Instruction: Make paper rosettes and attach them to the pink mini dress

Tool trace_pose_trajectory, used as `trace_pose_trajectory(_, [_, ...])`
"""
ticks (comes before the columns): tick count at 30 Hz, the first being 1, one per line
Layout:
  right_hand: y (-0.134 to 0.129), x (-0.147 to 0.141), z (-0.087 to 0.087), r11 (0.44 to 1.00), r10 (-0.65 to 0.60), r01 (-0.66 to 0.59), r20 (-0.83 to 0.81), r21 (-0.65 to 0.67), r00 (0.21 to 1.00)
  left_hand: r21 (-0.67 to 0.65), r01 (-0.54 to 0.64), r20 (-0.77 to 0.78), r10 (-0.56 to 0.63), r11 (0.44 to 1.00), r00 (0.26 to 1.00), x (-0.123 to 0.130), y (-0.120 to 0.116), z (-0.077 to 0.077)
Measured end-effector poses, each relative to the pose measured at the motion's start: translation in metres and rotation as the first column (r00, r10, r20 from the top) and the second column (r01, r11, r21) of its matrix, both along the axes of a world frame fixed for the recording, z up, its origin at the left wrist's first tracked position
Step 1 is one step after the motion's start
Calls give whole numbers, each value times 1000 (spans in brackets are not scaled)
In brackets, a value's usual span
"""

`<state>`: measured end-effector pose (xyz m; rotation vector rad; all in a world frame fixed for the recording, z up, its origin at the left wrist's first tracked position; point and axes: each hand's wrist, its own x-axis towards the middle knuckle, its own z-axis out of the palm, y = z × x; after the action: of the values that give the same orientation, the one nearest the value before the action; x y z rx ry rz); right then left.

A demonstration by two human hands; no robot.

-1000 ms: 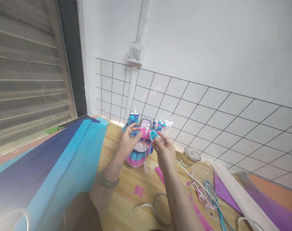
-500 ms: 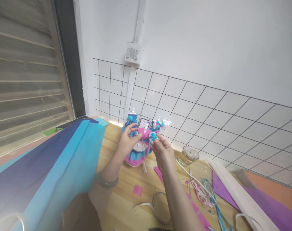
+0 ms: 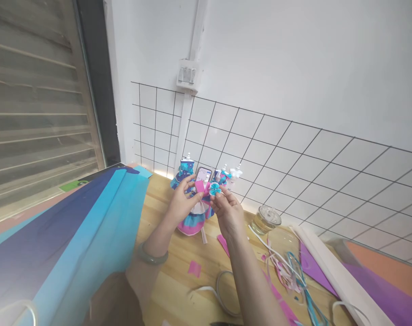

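- The left hand (image 3: 182, 201) has thumb and fingers spread about the pink bodice of a small dress (image 3: 196, 213) on a stand; the thumb appears to touch the bodice, firmness of grip cannot be told.
- The right hand (image 3: 230, 215) is clamped between thumb and fingertips on a blue pleated rosette (image 3: 215, 189).
- The hands are apart, one on either side of the dress. The rosette sits just beside the bodice; whether the two touch cannot be told.
- The dress is upright on the wooden table (image 3: 172, 280), with a white pleated tier above a blue and pink skirt.
- A bangle (image 3: 154, 259) circles the left forearm near the wrist.
- Behind the dress stands a phone (image 3: 203, 174), screen lit.
- A blue dressed form (image 3: 186, 169) stands to its left; a blue-and-pink dressed form (image 3: 222, 175) and a white form (image 3: 236, 173) stand to its right.
- A pink scrap (image 3: 194, 269) lies in front of the dress.
- Farther right: a lidded glass cup (image 3: 266, 220) and teal ribbons (image 3: 309, 296).
- Farther left: blue sheets (image 3: 124, 217).
- Beyond the table, a wire grid (image 3: 238, 108) runs along the wall (image 3: 294, 59).
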<state>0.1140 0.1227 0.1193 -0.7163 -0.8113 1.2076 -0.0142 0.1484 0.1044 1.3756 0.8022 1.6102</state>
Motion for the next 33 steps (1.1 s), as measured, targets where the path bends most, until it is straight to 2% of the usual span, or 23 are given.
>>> trace_pose_trajectory(10, [7, -5, 2, 998, -3, -2, 71, 67, 997, 7, -11, 0, 11, 1000, 1000, 2, -1, 0])
trace_pose_trajectory(16, [6, -6, 0, 996, -73, 62, 178, 65, 981, 14, -13, -27, 14, 1000, 1000, 1, -1, -1])
trace_pose_trajectory(20, [4, -6, -1, 990, -123, 100, 266, 99, 956, 16, -14, -43, 14, 1000, 999, 1, -1, 0])
trace_pose_trajectory(26, [3, -8, -2, 963, -228, 141, 410, 231, 883, 10, -18, -30, 18, 1000, 999, 1, -3, 1])
trace_pose_trajectory(33, [0, -9, -2, 954, -248, 112, 516, 280, 820, 11, -16, -58, 16, 1000, 998, 0, -2, 1])
